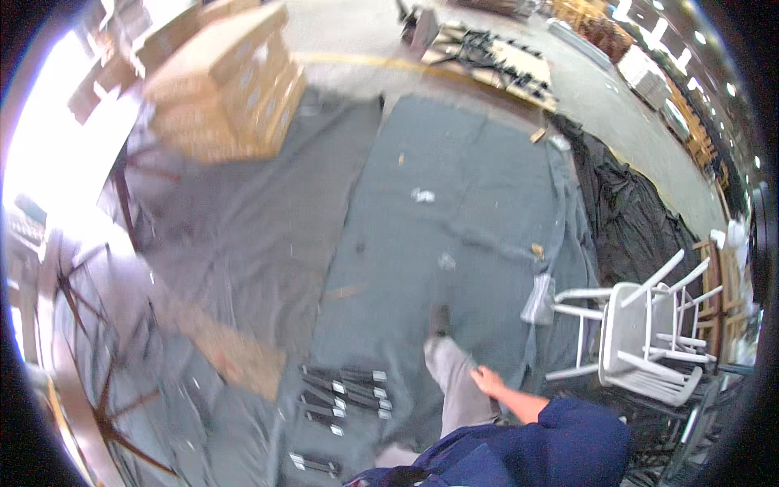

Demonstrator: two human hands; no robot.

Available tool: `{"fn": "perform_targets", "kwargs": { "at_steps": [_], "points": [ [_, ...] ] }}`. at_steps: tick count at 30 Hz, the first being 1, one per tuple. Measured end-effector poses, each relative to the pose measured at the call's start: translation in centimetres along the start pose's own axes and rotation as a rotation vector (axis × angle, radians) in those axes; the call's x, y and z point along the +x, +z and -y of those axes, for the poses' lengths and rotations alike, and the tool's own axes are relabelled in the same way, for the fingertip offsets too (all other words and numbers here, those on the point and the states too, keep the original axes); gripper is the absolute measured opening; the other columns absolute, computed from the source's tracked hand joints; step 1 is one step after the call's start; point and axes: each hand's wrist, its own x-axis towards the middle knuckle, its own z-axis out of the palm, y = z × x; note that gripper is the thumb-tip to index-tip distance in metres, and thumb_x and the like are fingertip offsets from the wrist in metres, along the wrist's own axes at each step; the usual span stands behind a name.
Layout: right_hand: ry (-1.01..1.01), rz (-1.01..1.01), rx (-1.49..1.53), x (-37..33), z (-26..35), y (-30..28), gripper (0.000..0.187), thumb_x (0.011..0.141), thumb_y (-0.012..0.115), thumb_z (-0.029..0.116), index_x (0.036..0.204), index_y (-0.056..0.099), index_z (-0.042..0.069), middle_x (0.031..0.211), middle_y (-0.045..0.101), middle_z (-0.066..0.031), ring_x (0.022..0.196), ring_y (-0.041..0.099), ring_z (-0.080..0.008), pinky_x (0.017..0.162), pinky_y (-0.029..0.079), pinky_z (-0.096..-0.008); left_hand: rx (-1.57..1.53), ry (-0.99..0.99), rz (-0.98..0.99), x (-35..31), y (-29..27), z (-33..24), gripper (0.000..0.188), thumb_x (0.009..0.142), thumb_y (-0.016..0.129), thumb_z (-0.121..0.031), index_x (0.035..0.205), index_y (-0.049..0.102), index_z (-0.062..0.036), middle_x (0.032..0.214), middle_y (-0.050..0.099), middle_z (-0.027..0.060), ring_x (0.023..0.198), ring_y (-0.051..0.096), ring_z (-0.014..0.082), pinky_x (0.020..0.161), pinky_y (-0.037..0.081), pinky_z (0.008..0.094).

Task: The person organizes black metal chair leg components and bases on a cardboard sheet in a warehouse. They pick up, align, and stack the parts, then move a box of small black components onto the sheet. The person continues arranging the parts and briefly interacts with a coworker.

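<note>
My right hand (pixel 487 381) hangs beside my grey trouser leg (pixel 453 377), at the end of a bare forearm below a dark blue sleeve. Its fingers are blurred, and nothing can be made out in them. My left hand is out of the picture. One dark shoe (pixel 439 320) is on a blue-grey sheet (pixel 422 243) that covers the floor. Left of my legs, several short black pieces with white ends or labels (pixel 345 393) lie in rows on the sheet. Another small group of black pieces (pixel 315 464) lies nearer to me.
White chairs (pixel 637 341) lie tipped on their side at the right, by crumpled black sheeting (pixel 633 195). Cardboard boxes (pixel 219 89) are stacked at the far left. A pallet of black metal parts (pixel 495 65) stands at the back. Dark star-shaped table bases (pixel 104 414) line the left side.
</note>
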Motion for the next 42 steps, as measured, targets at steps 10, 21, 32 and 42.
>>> {"fn": "perform_targets", "kwargs": {
  "at_steps": [10, 21, 32, 42],
  "points": [
    [-0.052, -0.257, 0.327, 12.6, 9.7, -23.0, 0.035, 0.077, 0.056, 0.033, 0.098, 0.061, 0.005, 0.088, 0.065, -0.0137, 0.082, 0.062, -0.0283, 0.069, 0.049, -0.0390, -0.488, 0.259, -0.118, 0.2, -33.1, -39.3, 0.024, 0.067, 0.061, -0.022, 0.076, 0.061, 0.0004, 0.078, 0.061, 0.0195, 0.075, 0.061, 0.0300, 0.064, 0.046, 0.0395],
    [0.050, -0.235, 0.900, 34.4, 23.3, -48.7, 0.023, 0.082, 0.055, 0.026, 0.096, 0.059, 0.008, 0.076, 0.059, -0.0015, 0.061, 0.055, -0.0116, 0.051, 0.048, -0.0290, 0.469, 0.828, -0.103, 17.8, -51.1, -66.7, 0.022, 0.065, 0.062, -0.022, 0.065, 0.062, -0.0001, 0.064, 0.061, 0.0170, 0.060, 0.062, 0.0272, 0.052, 0.046, 0.0376],
    [0.356, -0.179, 0.994, 50.2, 38.0, -61.2, 0.023, 0.084, 0.052, 0.027, 0.094, 0.061, 0.008, 0.074, 0.060, -0.0044, 0.064, 0.059, -0.0158, 0.057, 0.050, -0.0317, -0.150, 0.179, 0.001, 24.9, -77.9, -104.9, 0.019, 0.066, 0.053, -0.008, 0.049, 0.051, 0.0003, 0.046, 0.048, 0.0099, 0.038, 0.048, 0.0190, 0.034, 0.033, 0.0340],
    [0.175, -0.235, 0.722, 82.7, 44.2, -84.1, 0.027, 0.079, 0.051, 0.025, 0.083, 0.058, -0.001, 0.067, 0.059, -0.0162, 0.056, 0.060, -0.0263, 0.052, 0.049, -0.0406, -0.127, 0.585, -0.198, 32.6, -90.1, -146.9, 0.024, 0.068, 0.054, -0.017, 0.056, 0.055, 0.0036, 0.050, 0.050, 0.0085, 0.045, 0.050, 0.0170, 0.043, 0.040, 0.0343]
  ]
}}
